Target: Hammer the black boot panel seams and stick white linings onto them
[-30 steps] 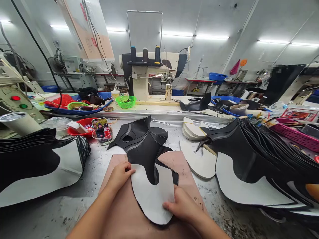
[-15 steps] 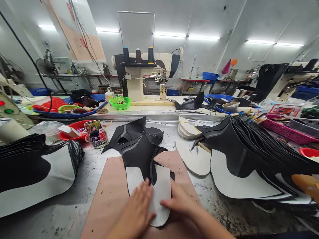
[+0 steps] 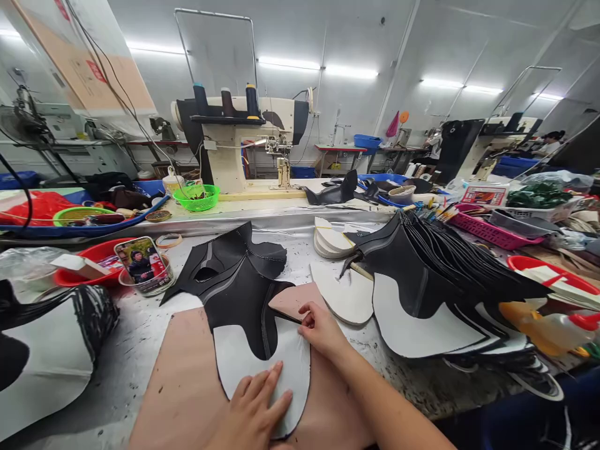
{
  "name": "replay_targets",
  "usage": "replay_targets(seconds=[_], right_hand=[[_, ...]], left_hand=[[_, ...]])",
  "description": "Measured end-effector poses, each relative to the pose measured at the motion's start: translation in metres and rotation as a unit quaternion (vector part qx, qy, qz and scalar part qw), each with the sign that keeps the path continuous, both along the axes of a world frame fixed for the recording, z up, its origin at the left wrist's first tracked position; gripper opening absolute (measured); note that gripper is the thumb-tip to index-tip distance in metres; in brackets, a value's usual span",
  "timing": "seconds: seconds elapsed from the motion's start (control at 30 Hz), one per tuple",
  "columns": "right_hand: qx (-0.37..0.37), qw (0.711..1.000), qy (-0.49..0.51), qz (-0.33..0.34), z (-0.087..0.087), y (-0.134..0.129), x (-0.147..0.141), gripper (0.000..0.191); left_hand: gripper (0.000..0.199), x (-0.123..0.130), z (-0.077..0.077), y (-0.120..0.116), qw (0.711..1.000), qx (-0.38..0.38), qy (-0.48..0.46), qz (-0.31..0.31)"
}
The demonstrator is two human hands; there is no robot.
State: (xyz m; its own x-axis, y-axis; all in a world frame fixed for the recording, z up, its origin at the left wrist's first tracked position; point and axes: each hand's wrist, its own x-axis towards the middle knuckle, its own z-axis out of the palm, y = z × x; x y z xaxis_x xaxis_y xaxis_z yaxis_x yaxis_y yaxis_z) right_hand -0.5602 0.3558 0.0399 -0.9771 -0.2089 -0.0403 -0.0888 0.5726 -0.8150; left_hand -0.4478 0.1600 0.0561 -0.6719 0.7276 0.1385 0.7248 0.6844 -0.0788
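A black shoe or boot upper (image 3: 237, 300) with a white backing piece (image 3: 234, 353) at its near end lies on a pinkish board (image 3: 175, 356) in front of me. My left hand (image 3: 257, 400) rests on the lower part of the white backing, fingers spread. At the backing's upper right corner, my right hand (image 3: 323, 331) pinches the edge between thumb and fingers. More black leather parts (image 3: 262, 253) lie beneath and beyond the upper. The underside of the white backing is hidden.
A fanned stack of similar uppers (image 3: 422, 281) lies right, another pile (image 3: 51, 356) left. White cut pieces (image 3: 344, 297) sit beside the board. A phone (image 3: 143, 265) leans in a clear cup near a red basin (image 3: 94, 253). Behind stands a sewing machine (image 3: 225, 156).
The white backing has gone from folded with a gap to lying spread out flat. My right hand has moved up to its corner; my left hand has slid lower. The view has turned right.
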Motion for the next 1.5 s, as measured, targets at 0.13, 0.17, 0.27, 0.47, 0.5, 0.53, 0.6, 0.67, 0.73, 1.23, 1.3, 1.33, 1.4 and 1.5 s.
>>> replay_targets(seconds=[0.13,0.17,0.27,0.47,0.5,0.53,0.6,0.67,0.73,1.23,1.3,1.33,1.4,1.5], right_hand=[[0.062,0.996,0.064,-0.007,0.003,-0.006,0.008,0.033],[0.074,0.994,0.082,-0.009,0.003,-0.008,0.013,0.034],[0.102,0.981,0.150,0.071,-0.001,-0.016,0.027,0.039],[0.215,0.931,0.207,0.211,-0.015,-0.022,0.034,0.048],[0.227,0.929,0.197,0.215,-0.014,-0.022,0.033,0.054],[0.234,0.929,0.187,0.219,-0.012,-0.021,0.033,0.061],[0.240,0.927,0.168,0.232,-0.007,-0.021,0.037,0.071],[0.233,0.924,0.155,0.259,-0.002,-0.020,0.049,0.073],[0.208,0.916,0.143,0.311,0.003,-0.015,0.067,0.071],[0.190,0.921,0.164,0.299,0.019,-0.003,0.112,0.012],[0.232,0.893,0.205,0.327,0.017,-0.007,0.114,0.011],[0.246,0.879,0.221,0.343,0.016,-0.008,0.115,0.010],[0.269,0.862,0.238,0.357,0.014,-0.010,0.113,0.009],[0.293,0.873,0.227,0.316,0.015,-0.012,0.103,0.010]], left_hand=[[0.020,-0.006,-0.004,0.020,0.994,0.006,-0.023,0.103],[0.012,-0.007,-0.007,0.023,0.993,0.009,-0.007,0.116],[0.008,-0.006,-0.016,0.025,0.991,0.034,0.065,0.109],[0.041,0.010,-0.031,0.006,0.986,0.046,0.158,0.037],[0.054,0.013,-0.035,0.003,0.986,0.050,0.157,0.041],[0.066,0.016,-0.040,0.000,0.984,0.057,0.158,0.053],[0.078,0.018,-0.050,-0.005,0.981,0.066,0.164,0.086],[0.071,0.014,-0.057,-0.011,0.976,0.060,0.165,0.125],[0.060,0.002,-0.059,-0.017,0.973,0.039,0.132,0.183],[0.085,-0.009,-0.026,-0.017,0.967,-0.023,-0.072,0.244],[0.073,0.021,-0.032,-0.013,0.989,-0.021,-0.049,0.138],[0.069,0.035,-0.036,-0.012,0.996,-0.019,-0.026,0.089],[0.063,0.055,-0.040,-0.012,0.999,-0.014,0.029,0.021],[0.046,0.067,-0.037,-0.012,0.996,0.003,0.090,-0.012]])
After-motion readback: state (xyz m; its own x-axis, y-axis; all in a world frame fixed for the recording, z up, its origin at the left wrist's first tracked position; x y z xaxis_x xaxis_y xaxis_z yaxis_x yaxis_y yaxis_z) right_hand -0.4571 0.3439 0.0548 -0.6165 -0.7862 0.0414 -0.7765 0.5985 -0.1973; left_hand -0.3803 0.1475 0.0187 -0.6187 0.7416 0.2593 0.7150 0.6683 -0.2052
